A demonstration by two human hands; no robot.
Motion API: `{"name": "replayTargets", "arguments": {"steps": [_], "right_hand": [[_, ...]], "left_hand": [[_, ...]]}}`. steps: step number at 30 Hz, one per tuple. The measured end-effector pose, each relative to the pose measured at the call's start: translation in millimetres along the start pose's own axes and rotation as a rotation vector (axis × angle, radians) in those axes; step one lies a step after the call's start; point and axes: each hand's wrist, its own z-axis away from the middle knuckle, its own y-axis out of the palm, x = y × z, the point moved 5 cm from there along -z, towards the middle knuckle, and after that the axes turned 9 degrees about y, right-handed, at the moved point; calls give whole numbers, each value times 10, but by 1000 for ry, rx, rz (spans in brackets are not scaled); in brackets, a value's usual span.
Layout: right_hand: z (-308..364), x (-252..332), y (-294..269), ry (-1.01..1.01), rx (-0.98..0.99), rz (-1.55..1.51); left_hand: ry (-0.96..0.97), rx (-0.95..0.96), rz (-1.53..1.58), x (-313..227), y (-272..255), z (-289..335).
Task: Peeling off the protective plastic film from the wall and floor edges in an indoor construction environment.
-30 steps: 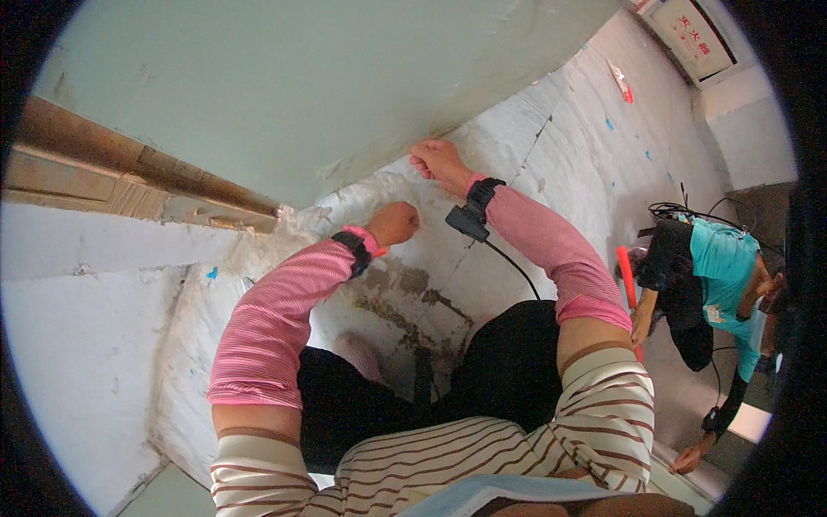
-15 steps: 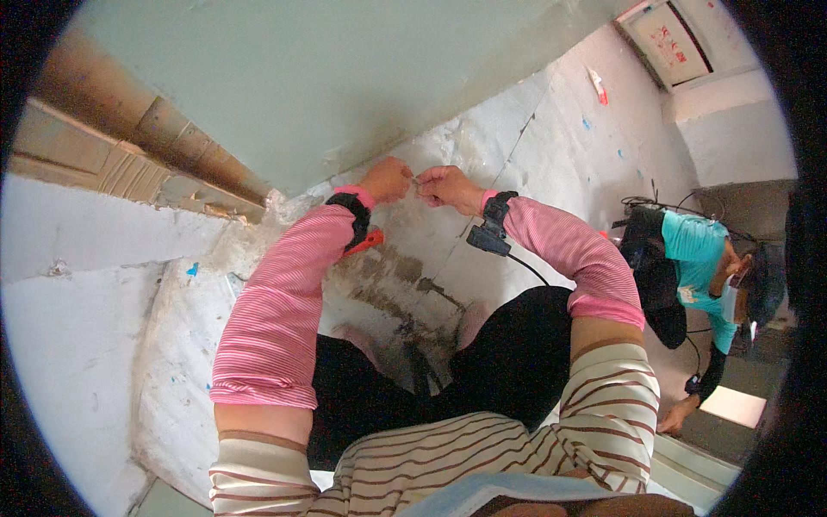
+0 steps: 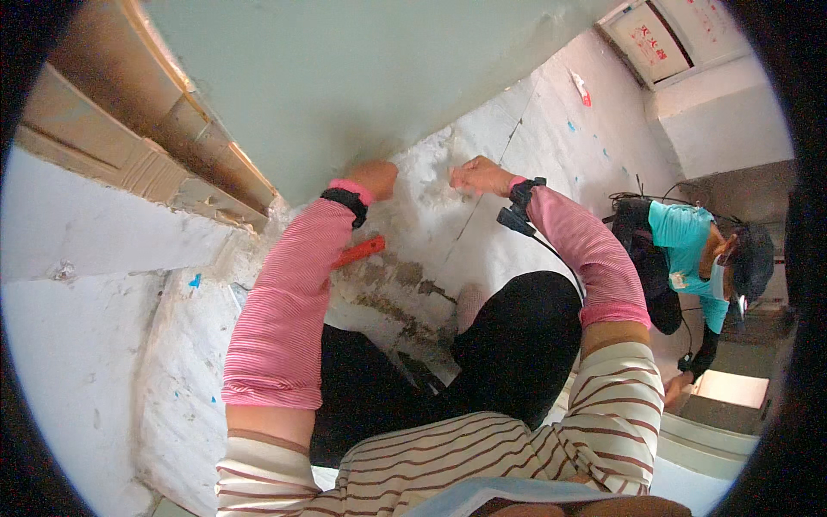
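My left hand (image 3: 376,179) is closed beside the lower edge of the pale grey-green wall (image 3: 345,77). Its fingertips face away from view, so whatever they hold is hidden. To its right, apart from it, my right hand (image 3: 482,177) is pinched closed above the whitish, stained floor covering (image 3: 508,237). Anything between those fingertips is too small to name. A red object (image 3: 359,251), long and narrow like a tool handle, lies on the floor beside my left forearm, partly hidden by the sleeve. Both wrists wear black bands.
A brown wooden door frame (image 3: 164,164) stands at the upper left. On the right, a person in a turquoise shirt (image 3: 680,233) bends low among black cables. A white box with red markings (image 3: 648,41) is at the far right. A red-and-white scrap (image 3: 581,89) lies on the floor.
My hands were together at their fingertips and have drawn apart, the left one leftward to the wall's edge, the right one rightward. More of the red object shows.
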Motion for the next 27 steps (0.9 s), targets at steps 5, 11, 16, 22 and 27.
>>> {"name": "replayTargets", "arguments": {"steps": [5, 11, 16, 22, 27], "right_hand": [[-271, -137, 155, -120, -11, -230], [-880, 143, 254, -150, -205, -397], [-1121, 319, 495, -104, -171, -520], [-1420, 137, 477, -148, -356, -478], [-1473, 63, 491, -210, -463, -543]], "left_hand": [[51, 61, -13, -97, 25, 159], [23, 175, -72, 38, 182, 648], [-192, 304, -85, 312, 279, 1053], [-88, 333, 42, 236, 592, 952], [-31, 265, 102, -18, 622, 460]]}}
